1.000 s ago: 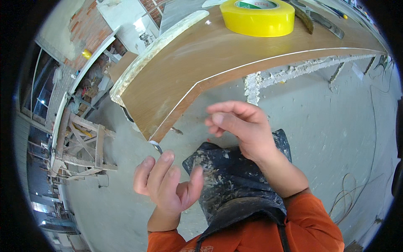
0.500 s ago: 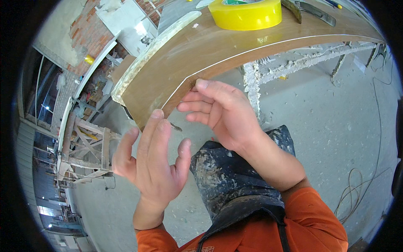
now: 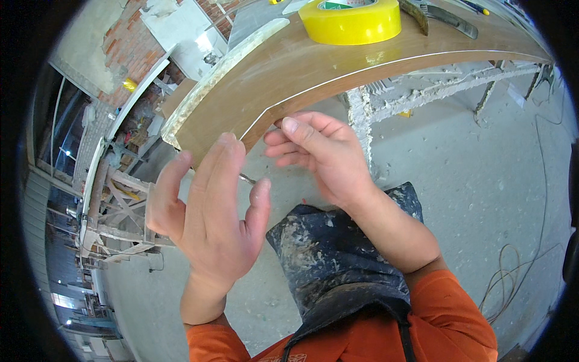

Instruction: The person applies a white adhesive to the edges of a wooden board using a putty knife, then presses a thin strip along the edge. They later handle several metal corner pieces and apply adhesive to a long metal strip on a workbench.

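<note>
A brown, wood-coloured panel (image 3: pixel 241 99) with an angled near edge lies before me, a thin white line running along that edge. My left hand (image 3: pixel 211 211) is open, fingers stretched up and their tips at the panel's left edge section. Close by, my right hand (image 3: pixel 322 151) has its fingers curled and its thumb by the edge, just right of the corner. Whatever its fingertips pinch, if anything, is hidden. A small dark, thin piece (image 3: pixel 247 179) shows beside my left thumb; its kind is unclear.
On the panel rest a big roll of yellow tape (image 3: pixel 353 27), a dark curved tool (image 3: pixel 415 15) and a metal-ended tool (image 3: pixel 452 21). A plaster-crusted frame (image 3: pixel 362 120) stands under it. A cable (image 3: pixel 506 277) loops on the floor at right. Wooden trestles (image 3: pixel 120 205) stand at left.
My left hand has moved slightly up and left, its fingertips now higher over the panel's edge. My right hand has stayed near the corner, with its fingers curled a little tighter.
</note>
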Demonstrator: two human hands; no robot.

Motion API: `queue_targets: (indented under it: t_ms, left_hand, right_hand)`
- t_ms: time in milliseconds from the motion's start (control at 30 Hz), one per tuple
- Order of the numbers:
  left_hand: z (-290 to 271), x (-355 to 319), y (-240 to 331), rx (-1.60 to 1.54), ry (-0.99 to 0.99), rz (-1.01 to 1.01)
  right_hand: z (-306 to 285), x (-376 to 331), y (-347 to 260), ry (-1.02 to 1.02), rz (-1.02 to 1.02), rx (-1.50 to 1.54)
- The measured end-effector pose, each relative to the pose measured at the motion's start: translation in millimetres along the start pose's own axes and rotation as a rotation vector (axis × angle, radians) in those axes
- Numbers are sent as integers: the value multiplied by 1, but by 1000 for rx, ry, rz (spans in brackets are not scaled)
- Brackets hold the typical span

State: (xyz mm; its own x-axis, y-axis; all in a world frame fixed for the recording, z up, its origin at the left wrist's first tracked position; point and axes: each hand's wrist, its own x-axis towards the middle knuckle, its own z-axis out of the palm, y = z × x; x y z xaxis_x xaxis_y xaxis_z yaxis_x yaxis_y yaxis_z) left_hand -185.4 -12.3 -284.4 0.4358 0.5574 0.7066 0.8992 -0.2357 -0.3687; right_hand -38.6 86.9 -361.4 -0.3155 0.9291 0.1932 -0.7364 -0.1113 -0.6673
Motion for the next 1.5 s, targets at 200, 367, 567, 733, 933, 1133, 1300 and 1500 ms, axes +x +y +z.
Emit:
queue_targets:
  t_ms: [200, 367, 567, 733, 933, 1133, 1300, 1500]
  left_hand:
    - [0, 19, -2, -32, -57, -16]
    - [1, 36, -9, -49, -148, -6]
    - [4, 53, -25, -157, -236, 100]
    - [-4, 63, -37, -296, -335, 137]
    - [-1, 67, -45, -384, -366, 151]
    - [0, 73, -56, -520, -384, 132]
    - [9, 84, -62, -775, -484, -5]
    - [19, 104, -55, -832, -546, -29]
  right_hand:
    - [-45, -16, -38, 51, -1328, -1508]
    - [-20, 4, -72, 50, -1407, -1859]
    - [-14, 15, -86, -133, -1376, -1931]
    - [-15, 17, -83, -119, -1428, -1902]
    - [-12, 16, -81, -100, -1414, -1906]
    - [-11, 15, -81, -101, -1420, -1872]
    - [-16, 17, -77, -54, -1450, -1846]
    - [-19, 17, -79, -53, -1417, -1848]
